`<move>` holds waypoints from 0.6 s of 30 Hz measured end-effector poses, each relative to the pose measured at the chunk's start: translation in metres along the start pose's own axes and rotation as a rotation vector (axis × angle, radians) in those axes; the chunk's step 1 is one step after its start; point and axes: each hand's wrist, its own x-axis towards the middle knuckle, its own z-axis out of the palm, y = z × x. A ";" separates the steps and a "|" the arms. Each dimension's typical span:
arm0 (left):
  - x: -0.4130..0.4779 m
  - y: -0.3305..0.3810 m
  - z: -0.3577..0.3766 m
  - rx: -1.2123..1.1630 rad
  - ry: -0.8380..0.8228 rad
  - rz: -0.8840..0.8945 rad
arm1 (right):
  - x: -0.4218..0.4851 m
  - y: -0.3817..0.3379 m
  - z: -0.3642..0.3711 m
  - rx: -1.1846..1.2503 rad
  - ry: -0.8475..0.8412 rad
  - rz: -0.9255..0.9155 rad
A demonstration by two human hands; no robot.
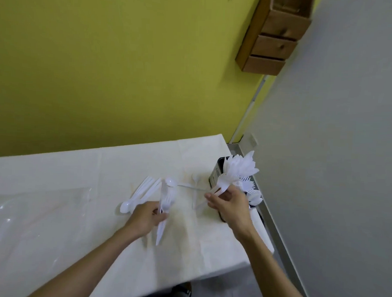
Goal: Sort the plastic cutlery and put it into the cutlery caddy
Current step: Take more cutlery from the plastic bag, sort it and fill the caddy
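Left hand (148, 216) closed around a small bundle of white plastic cutlery (161, 216) — at least one knife, blade tip pointing toward the near table edge, plus what looks like a fork head above the fist; exact count in the bundle cannot be told through the blur. Right hand (227, 204) pinched shut on the handles of a fanned handful of white utensils (239, 170), held just over the dark cutlery caddy (215, 174), which stands near the far right corner of the table. Caddy already holds pieces: a cluster of fork heads (248, 185) shows beside the right wrist, number not countable. On the white tablecloth (77, 172), left of the left hand, lies a loose group of spoons (139, 195), roughly five or six, bowls toward the person, handles fanned away. Between the two hands: one spoon (170, 182) with its bowl at the far side, and two or three single pieces (195, 193) lying crossed — types unclear. Clear plastic sheet (19, 217) covers the table's left part. One wooden three-drawer unit (274, 37) hangs on the yellow-green wall (104, 65), above and well apart from the table.
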 end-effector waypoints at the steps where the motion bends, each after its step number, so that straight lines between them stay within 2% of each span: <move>1: 0.004 0.018 0.000 -0.117 0.002 0.023 | 0.002 -0.010 -0.011 0.030 0.039 -0.012; 4: 0.012 0.071 0.007 -0.388 0.049 0.107 | 0.014 -0.030 -0.044 0.083 0.188 -0.025; 8: 0.023 0.123 0.030 -0.596 0.093 0.151 | 0.034 -0.034 -0.077 0.170 0.352 0.009; 11: 0.033 0.140 0.050 -0.588 0.209 0.115 | 0.038 -0.032 -0.081 0.084 0.362 -0.050; 14: 0.041 0.153 0.069 -0.497 0.304 0.086 | 0.035 -0.029 -0.078 -0.130 0.364 -0.169; 16: 0.041 0.159 0.078 -0.392 0.339 0.140 | 0.032 -0.027 -0.076 -0.285 0.349 -0.235; 18: 0.041 0.163 0.086 -0.269 0.345 0.232 | 0.033 -0.022 -0.079 -0.357 0.266 -0.259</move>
